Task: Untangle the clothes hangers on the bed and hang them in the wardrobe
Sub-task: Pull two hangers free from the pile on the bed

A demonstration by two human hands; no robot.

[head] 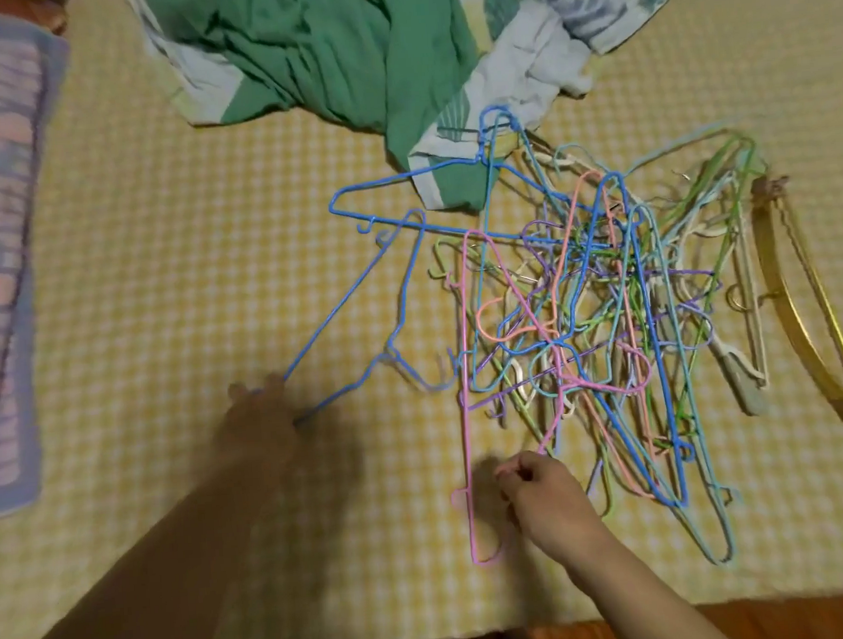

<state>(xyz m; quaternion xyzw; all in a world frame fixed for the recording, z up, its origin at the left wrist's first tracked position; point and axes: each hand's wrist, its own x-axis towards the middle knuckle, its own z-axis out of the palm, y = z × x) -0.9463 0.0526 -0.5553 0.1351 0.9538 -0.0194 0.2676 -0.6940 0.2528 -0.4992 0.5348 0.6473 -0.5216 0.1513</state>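
Lying on the bed's yellow-and-white checked sheet (158,236): a tangled heap of thin plastic-coated wire clothes hangers in pink, blue, green, purple and cream (596,308), right of centre. Reaching in from below, the left hand (258,418), gripping the corner of a blue wire hanger (360,313) pulled out to the left of the heap, its hook end blurred near the heap's edge. Pinching the lower part of a long pink wire hanger (466,390), the right hand (544,499), fingers curled around the wire at the heap's near edge; the pink hanger's upper part threading through the tangle. Spreading above the heap, another blue wire hanger (401,182), its hook lying over a crumpled green and floral-printed quilt (344,52) at the top. Sitting just right of the heap, a golden wooden hanger (803,305). Resting along the left edge, a pink-and-purple striped pillow (0,246).
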